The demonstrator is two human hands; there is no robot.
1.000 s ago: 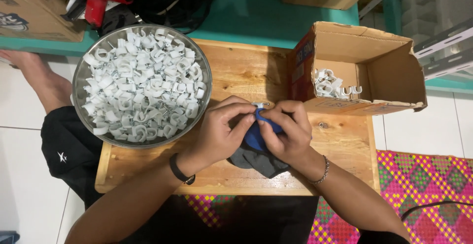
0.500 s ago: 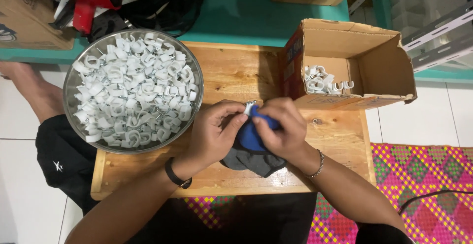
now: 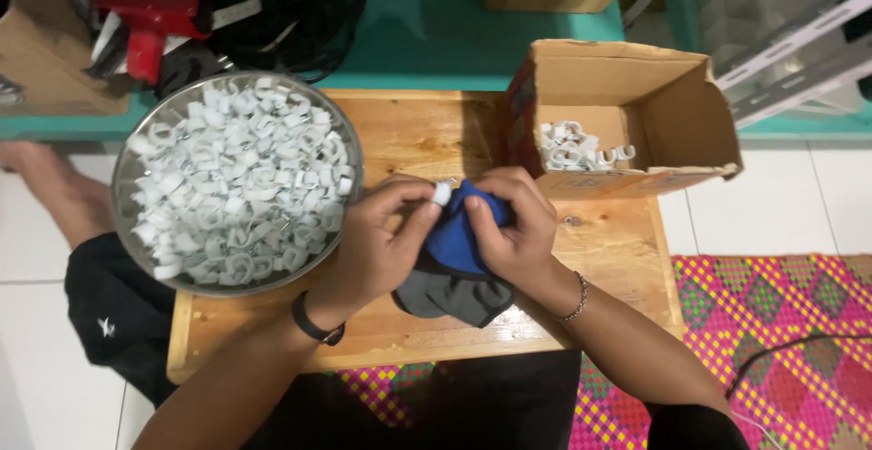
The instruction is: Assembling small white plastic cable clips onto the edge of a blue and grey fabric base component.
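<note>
Left hand: the left hand (image 3: 377, 246) pinches a small white plastic clip (image 3: 441, 194) between thumb and forefinger, at the top edge of the cloth.
Right hand: the right hand (image 3: 513, 227) is curled closed on a blue and grey soft cloth (image 3: 454, 268), fingers pressed into its upper fold.
Where the clip is: above the middle of the low wooden table (image 3: 427, 137), between the two hands, touching the cloth.
Handling, clip: it looks light, stiff and smooth, likely to slip; a fingertip pinch across its sides suits it best.
Handling, cloth: limp and yielding, so it can be gripped anywhere by bunching.
Heading: the clip is too small to tell which way it points or how its long axis lies.
Left of the hands: a round metal bowl (image 3: 127, 232) heaped with similar white clips.
Right of the hands: an open cardboard box (image 3: 672, 114) lying on its side, with a few clips inside.
</note>
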